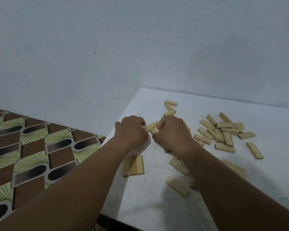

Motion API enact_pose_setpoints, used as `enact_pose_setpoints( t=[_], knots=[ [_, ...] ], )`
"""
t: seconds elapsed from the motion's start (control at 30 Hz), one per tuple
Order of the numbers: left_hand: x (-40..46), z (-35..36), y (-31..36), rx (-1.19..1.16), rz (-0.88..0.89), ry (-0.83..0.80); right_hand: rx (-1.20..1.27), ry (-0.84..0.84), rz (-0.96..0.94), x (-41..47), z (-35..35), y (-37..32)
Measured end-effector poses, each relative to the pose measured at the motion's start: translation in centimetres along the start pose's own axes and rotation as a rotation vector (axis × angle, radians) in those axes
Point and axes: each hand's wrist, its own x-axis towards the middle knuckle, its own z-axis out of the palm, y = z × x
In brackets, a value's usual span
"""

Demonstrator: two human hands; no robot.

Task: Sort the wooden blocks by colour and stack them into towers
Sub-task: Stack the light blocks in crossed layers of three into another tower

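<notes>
Both my hands are curled around a couple of blocks (pixel 153 127), left hand (pixel 132 130) and right hand (pixel 172 132) fingers pinching them together to square them up. The loose pile (pixel 222 132) sits right of them on the tabletop (pixel 157 205), all one pale colour.

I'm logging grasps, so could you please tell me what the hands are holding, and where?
Both hands grip pale wooden blocks between them: the left hand at the blocks' left ends, the right hand at their right ends. How many blocks cannot be told.
</notes>
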Motion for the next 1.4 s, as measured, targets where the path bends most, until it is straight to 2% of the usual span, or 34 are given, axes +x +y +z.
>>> enact_pose_setpoints(
  t=[0.1, 0.2, 0.4, 0.57, 0.9, 1.0, 1.23, 1.4],
  knots=[
    [0.4, 0.3, 0.1, -0.021, 0.008, 0.002, 0.191, 0.055, 0.035, 0.7, -1.5, 0.6],
    [0.0, 0.0, -0.2, -0.059, -0.01, 0.035, 0.255, 0.073, 0.026, 1.5, -2.5, 0.6],
    [-3.1, -1.7, -3.2, -0.225, -0.107, 0.126, -0.048, -0.054, -0.049, 3.2, -1.0, -0.6],
    [-8.0, -3.4, -5.2, -0.356, -0.184, 0.218, -0.368, -0.117, 0.037, 4.3, 0.9, -1.3],
    [-13.9, -3.0, -6.4, -0.483, -0.205, 0.327, -0.499, -0.162, 0.028, 3.9, 1.0, -2.3],
    [-14.2, -3.1, -6.5, -0.481, -0.188, 0.311, -0.406, -0.09, -0.016, 3.7, 1.1, -2.1],
    [-15.2, -3.2, -5.5, -0.447, -0.13, 0.3, 0.014, 0.064, -0.226, -3.0, 0.2, -3.1],
    [-17.7, -3.6, -4.6, -0.471, -0.117, 0.276, 0.111, -0.005, -0.142, -11.0, -0.9, -2.9]
  ],
)
